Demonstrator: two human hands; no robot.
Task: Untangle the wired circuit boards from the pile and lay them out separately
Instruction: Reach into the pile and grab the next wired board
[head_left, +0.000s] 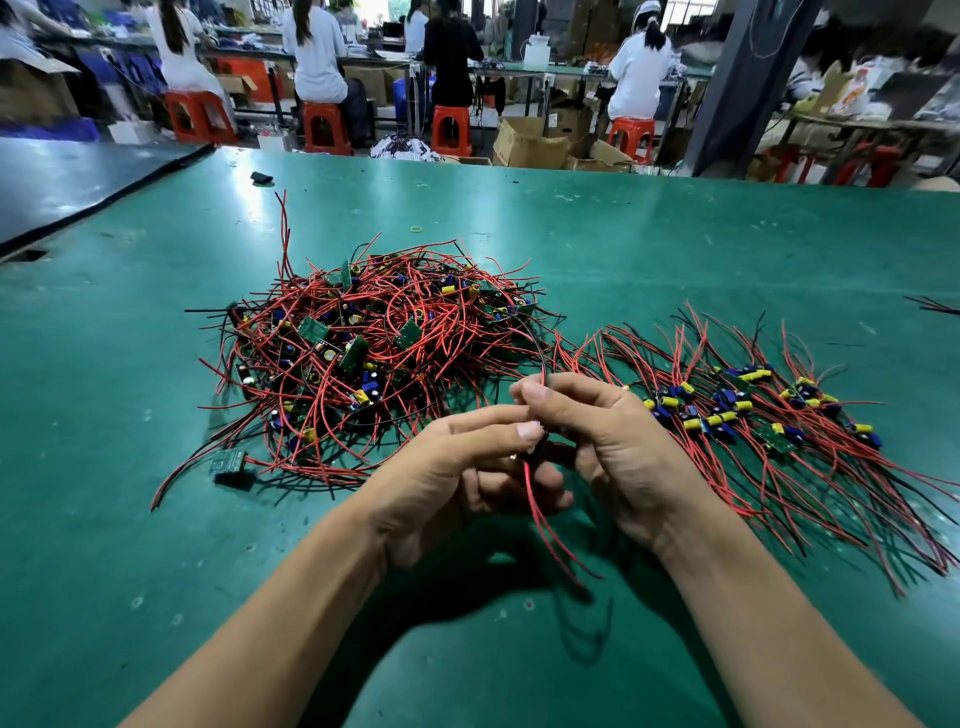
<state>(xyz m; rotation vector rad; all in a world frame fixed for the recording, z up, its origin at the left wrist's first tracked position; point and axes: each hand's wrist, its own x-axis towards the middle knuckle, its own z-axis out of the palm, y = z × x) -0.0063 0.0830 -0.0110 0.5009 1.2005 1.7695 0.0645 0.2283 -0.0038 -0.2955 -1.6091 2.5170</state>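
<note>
**Two hands hold one set of wires next to the big pile**

A person sits at a green table (156, 571). Both bare arms reach out over it, and the hands meet in the middle.

The left grip (457, 467) pinches the held wires (531, 493) between thumb and first finger. The right grip (613, 441) is just beside it, fingers curled round the same wires a little higher up. The two grips touch each other. Red ends of the held wires hang down between the wrists, above the table. One thin wire goes up from the right grip toward the pile. I cannot tell if a small board sits inside the fingers, because they hide it.

The pile (384, 353) lies behind the left grip. It is a big heap of red and black wires, all mixed up, with little green boards and blue and yellow parts in it.

To the right lies the row (753, 415) of boards set side by side, with their wires spread out flat. It reaches close to the right grip.

One lone board (228, 460) lies flat at the near left edge of the pile.

Farther back on the table are a yellow rubber band (415, 228) and a small black thing (261, 178).

Behind the table, people (314, 47) sit on red stools (327, 127), near brown boxes (530, 143).
</note>
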